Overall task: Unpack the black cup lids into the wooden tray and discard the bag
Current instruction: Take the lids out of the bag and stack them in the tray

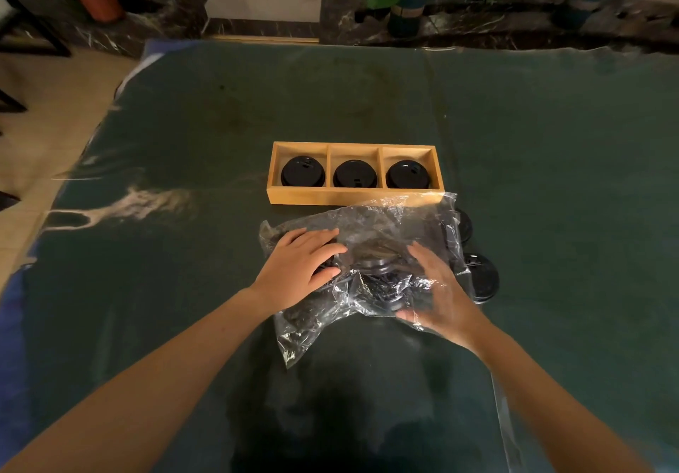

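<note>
Lids fill each of the three compartments of the long wooden tray (352, 197), one black stack per slot. The tray stands on the dark green tabletop (551, 178), just beyond the crumpled clear plastic bag (367, 226). The bag lies near the person, its far edge touching the tray's near wall. More black round plastic cup lids (374, 265) show as a dark heap through the film. Two loose black lids (481, 276) lie at the bag's right edge, partly under the plastic.

The left hand (301, 263) rests flat on the bag's left part with its fingers (319, 235) spread and straight. The right hand (441, 300) lies against the right side, its fingers (422, 255) extended and apart. Film glints over its back, so it may be under a fold.

The film looks thin, slippery and limp, likely to slide instead of lifting cleanly. Pinching a gathered corner would probably work better than pressing flat. The lids seem light and stiff, best taken by the rim, though nested ones may cling.
</note>
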`<action>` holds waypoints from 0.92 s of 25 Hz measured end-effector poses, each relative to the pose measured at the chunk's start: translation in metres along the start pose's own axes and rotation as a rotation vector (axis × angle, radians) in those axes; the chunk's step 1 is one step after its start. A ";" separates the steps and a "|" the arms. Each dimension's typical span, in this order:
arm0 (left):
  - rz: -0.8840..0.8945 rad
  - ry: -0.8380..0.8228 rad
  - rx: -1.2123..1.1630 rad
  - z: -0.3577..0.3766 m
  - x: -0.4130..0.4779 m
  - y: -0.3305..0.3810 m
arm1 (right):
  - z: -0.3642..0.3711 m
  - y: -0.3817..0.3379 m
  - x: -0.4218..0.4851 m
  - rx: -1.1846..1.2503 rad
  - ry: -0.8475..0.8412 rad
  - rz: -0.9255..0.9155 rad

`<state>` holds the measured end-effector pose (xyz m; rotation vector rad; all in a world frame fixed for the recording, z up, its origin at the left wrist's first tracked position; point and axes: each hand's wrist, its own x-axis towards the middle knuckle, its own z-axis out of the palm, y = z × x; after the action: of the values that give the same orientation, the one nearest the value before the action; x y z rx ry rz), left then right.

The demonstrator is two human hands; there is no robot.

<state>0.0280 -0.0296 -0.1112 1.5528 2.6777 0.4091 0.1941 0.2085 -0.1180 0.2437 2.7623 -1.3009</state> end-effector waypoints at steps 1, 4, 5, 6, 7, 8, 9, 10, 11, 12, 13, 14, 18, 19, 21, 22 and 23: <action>0.002 0.002 0.007 0.001 -0.001 0.000 | -0.003 -0.005 0.004 0.010 -0.019 -0.042; 0.006 0.003 0.018 0.001 0.000 0.000 | -0.008 -0.019 0.025 -0.155 -0.073 -0.150; 0.006 0.006 0.014 0.000 0.001 0.000 | -0.008 -0.022 0.031 -0.202 -0.080 -0.175; 0.008 0.009 0.008 0.000 0.001 0.001 | -0.008 -0.024 0.033 -0.221 -0.077 -0.196; 0.008 0.011 0.002 -0.001 0.002 0.001 | -0.008 -0.024 0.032 -0.224 -0.069 -0.217; 0.006 0.010 -0.002 -0.001 0.002 0.000 | -0.010 -0.023 0.029 -0.234 -0.053 -0.242; 0.004 0.008 -0.003 -0.001 0.002 0.000 | -0.012 -0.021 0.025 -0.262 -0.026 -0.271; 0.002 0.009 0.000 0.000 0.002 0.000 | -0.014 -0.018 0.020 -0.310 0.010 -0.302; 0.002 0.012 0.002 0.000 0.001 0.000 | -0.016 -0.016 0.017 -0.356 0.042 -0.325; 0.004 0.018 0.004 0.001 0.001 0.000 | -0.017 -0.014 0.014 -0.393 0.065 -0.336; 0.005 0.023 0.007 0.001 0.001 0.000 | -0.017 -0.012 0.012 -0.421 0.068 -0.331; 0.006 0.024 0.010 0.001 0.001 0.000 | -0.017 -0.010 0.010 -0.449 0.063 -0.311; 0.008 0.002 0.033 0.001 0.002 0.000 | -0.008 0.004 -0.002 -0.473 0.004 -0.213; 0.010 0.002 0.035 0.001 0.001 0.001 | -0.004 0.005 -0.004 -0.438 -0.006 -0.180; 0.016 0.012 0.039 0.000 0.001 0.002 | 0.007 0.005 -0.003 -0.445 -0.001 -0.134; 0.017 0.015 0.042 0.000 0.001 0.002 | 0.013 0.004 0.001 -0.464 0.021 -0.134; 0.016 0.014 0.045 0.000 0.001 0.002 | 0.018 0.003 0.004 -0.431 0.029 -0.143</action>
<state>0.0293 -0.0281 -0.1104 1.5892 2.7050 0.3640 0.1904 0.1971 -0.1317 0.0351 3.0387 -0.6936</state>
